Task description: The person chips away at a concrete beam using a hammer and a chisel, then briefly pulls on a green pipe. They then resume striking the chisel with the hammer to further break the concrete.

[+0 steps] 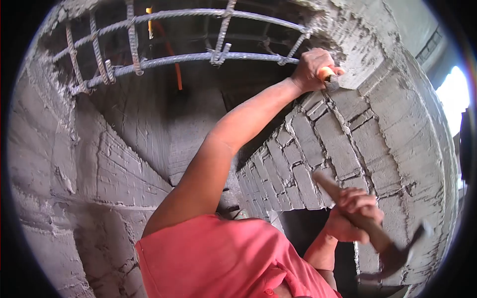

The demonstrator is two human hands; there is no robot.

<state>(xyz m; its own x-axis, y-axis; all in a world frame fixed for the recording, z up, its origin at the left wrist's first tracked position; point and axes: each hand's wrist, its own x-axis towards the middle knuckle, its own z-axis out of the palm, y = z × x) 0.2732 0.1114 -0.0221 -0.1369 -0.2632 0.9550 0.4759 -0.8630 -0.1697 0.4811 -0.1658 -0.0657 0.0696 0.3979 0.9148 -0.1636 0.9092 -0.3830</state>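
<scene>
Hammer (379, 239) is in the right hand (356, 213), on the near right, the fingers clenched around its wooden handle; the handle's butt points far and left, and the dark head, blurred, lies near and right of the fist. The left hand (315, 69) reaches to the far side, right of centre, the arm stretched out, and grasps a short chisel-like tool (326, 73) with an orange grip and a dark, rough end that shows on the near side of the fist; whether its other end touches anything is hidden. Just left of that hand, a curved steel bar (174, 59) runs leftward, crossed by shorter bars, with a second curved bar (179, 13) farther off. Rough concrete (367, 42) lies right of the left hand, and a brick wall (343, 141) with uneven mortar joints spreads between the hands and to the right. An orange strip (179, 77) hangs behind the bars, far left of centre. A red shirt (213, 258) fills the near middle.
</scene>
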